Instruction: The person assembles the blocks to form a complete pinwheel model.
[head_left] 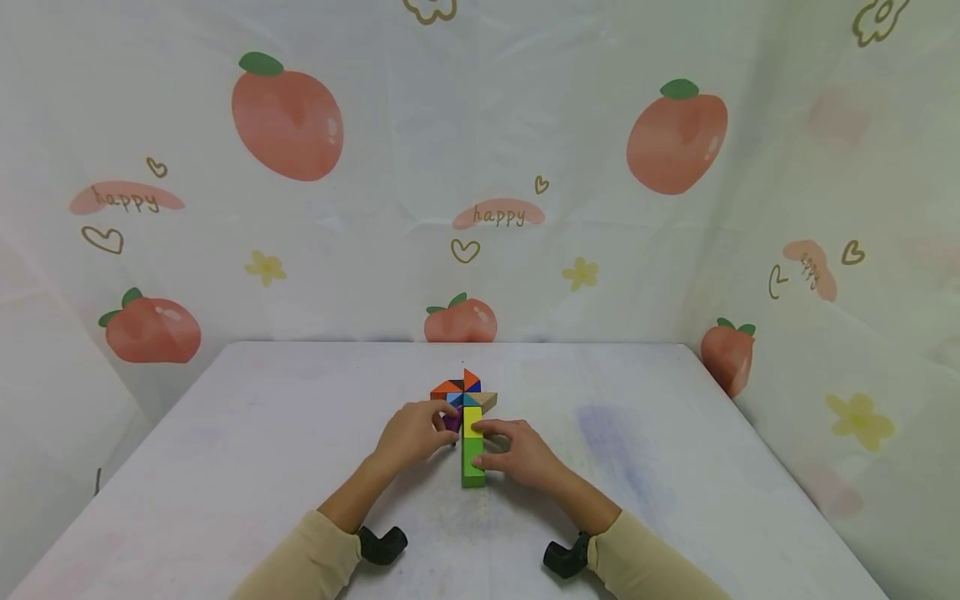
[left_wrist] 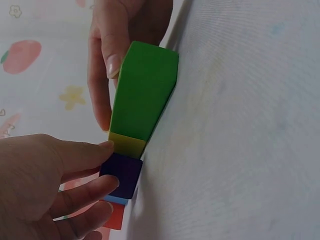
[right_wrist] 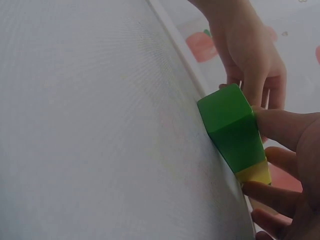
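Colourful blocks lie joined in a pinwheel shape on the white table, with a straight stem toward the person. That stem is a yellow block (head_left: 472,421) and a longer green block (head_left: 472,473). My left hand (head_left: 411,432) pinches a purple block (left_wrist: 121,176) between thumb and forefinger, left of the yellow block. My right hand (head_left: 527,454) rests its thumb against the green block and its fingertips against the yellow one, from the right side. Beyond the hands are orange (head_left: 444,389), blue (head_left: 454,400) and bare-wood (head_left: 486,401) blocks; the left hand partly hides the purple one.
The white table (head_left: 285,467) reaches back to a curtain (head_left: 525,108) printed with peaches and flowers. A black wrist camera (head_left: 382,546) sits at the left sleeve, and another black camera (head_left: 566,557) at the right sleeve.
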